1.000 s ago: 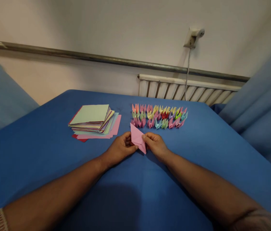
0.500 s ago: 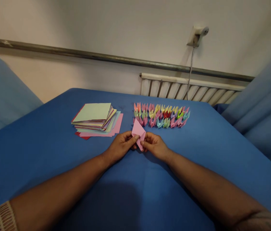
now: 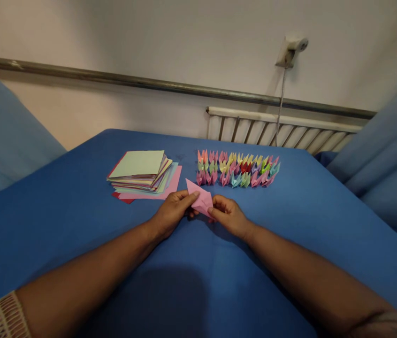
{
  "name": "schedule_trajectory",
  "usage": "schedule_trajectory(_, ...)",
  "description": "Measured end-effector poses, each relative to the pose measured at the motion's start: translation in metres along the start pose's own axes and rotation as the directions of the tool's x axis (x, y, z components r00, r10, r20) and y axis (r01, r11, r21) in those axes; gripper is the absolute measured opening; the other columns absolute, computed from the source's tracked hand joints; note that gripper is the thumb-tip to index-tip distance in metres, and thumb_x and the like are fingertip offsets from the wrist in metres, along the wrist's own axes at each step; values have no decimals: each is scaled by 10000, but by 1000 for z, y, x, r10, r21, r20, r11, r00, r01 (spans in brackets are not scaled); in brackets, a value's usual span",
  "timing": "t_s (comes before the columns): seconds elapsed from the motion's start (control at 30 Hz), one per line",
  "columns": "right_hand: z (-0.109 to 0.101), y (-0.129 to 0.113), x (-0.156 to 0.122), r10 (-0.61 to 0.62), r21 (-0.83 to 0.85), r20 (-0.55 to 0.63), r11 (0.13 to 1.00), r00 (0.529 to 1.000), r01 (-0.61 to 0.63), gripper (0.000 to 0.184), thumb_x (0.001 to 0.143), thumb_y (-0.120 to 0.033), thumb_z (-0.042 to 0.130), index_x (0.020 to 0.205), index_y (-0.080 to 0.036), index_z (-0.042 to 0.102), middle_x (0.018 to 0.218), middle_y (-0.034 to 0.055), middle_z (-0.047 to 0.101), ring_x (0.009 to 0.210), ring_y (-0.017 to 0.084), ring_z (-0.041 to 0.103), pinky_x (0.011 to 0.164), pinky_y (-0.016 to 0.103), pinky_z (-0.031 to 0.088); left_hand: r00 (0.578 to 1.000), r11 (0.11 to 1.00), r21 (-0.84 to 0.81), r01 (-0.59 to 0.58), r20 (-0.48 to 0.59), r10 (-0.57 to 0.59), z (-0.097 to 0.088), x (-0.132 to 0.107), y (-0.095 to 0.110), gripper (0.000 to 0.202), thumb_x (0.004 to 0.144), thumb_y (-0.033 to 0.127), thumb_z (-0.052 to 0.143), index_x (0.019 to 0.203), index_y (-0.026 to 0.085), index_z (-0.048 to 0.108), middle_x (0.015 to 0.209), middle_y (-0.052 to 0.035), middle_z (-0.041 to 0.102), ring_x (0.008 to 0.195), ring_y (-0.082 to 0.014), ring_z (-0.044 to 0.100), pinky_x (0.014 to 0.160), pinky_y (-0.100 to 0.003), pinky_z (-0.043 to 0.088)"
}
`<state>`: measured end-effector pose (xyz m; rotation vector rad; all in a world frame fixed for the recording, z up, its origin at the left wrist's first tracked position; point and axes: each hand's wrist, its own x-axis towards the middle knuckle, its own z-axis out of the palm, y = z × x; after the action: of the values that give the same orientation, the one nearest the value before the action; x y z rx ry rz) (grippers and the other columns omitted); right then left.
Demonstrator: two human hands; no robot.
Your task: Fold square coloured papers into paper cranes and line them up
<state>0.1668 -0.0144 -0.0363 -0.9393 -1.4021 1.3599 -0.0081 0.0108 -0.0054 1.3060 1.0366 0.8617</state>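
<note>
A folded piece of pink origami paper (image 3: 202,199) is held between both hands above the blue-covered table, its long point aimed up and left. My left hand (image 3: 174,210) pinches its left side, thumb on top and fingers beneath. At the lower right corner, my right hand (image 3: 229,214) grips the paper between thumb and fingers. The undersides of the paper and some fingertips are hidden. Just beyond the hands stand several rows of small folded paper cranes (image 3: 246,167) in many colours.
A stack of coloured paper sheets (image 3: 137,164) lies to the left, with pink and red sheets jutting out below. Behind the blue table cover (image 3: 198,291) are a radiator (image 3: 251,123), a metal rail (image 3: 142,80) and a wall socket with a cord (image 3: 286,55). Blue curtains (image 3: 4,126) hang at both sides.
The pink paper has turned counterclockwise, its long point swinging from upright to the upper left. A broader, flatter face now shows. Both hands still hold it.
</note>
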Motion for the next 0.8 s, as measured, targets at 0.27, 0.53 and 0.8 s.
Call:
schedule_trajectory(0.27, 4, 2, 3, -13, 118, -76, 993, 997, 22, 347, 658, -375, 768, 863, -200, 549, 704, -30, 627, 583, 105, 559, 551, 233, 451, 999, 998, -65, 25, -26, -27, 3, -1, -1, 336, 709, 397, 730, 860, 102, 669, 659, -16, 633, 496, -84, 492, 478, -210, 379)
schedule_trajectory(0.53, -3, -2, 4, 54, 5, -141, 999, 989, -54, 463, 810, -625, 533, 723, -174, 592, 488, -15, 568, 418, 106, 493, 430, 229, 367, 997, 990, -129, 55, -41, -61, 3, -1, 0, 292, 716, 399, 727, 707, 133, 608, 555, 22, 574, 467, -84, 482, 475, -212, 376)
schedule_trajectory(0.8, -5, -4, 6, 100, 77, -126, 993, 987, -91, 482, 776, -642, 564, 672, -171, 570, 432, -29, 539, 356, 94, 458, 380, 213, 328, 986, 998, -53, 45, 165, -35, 4, -5, 2, 398, 608, 286, 809, 943, 122, 671, 869, -63, 711, 764, -183, 634, 697, -278, 489)
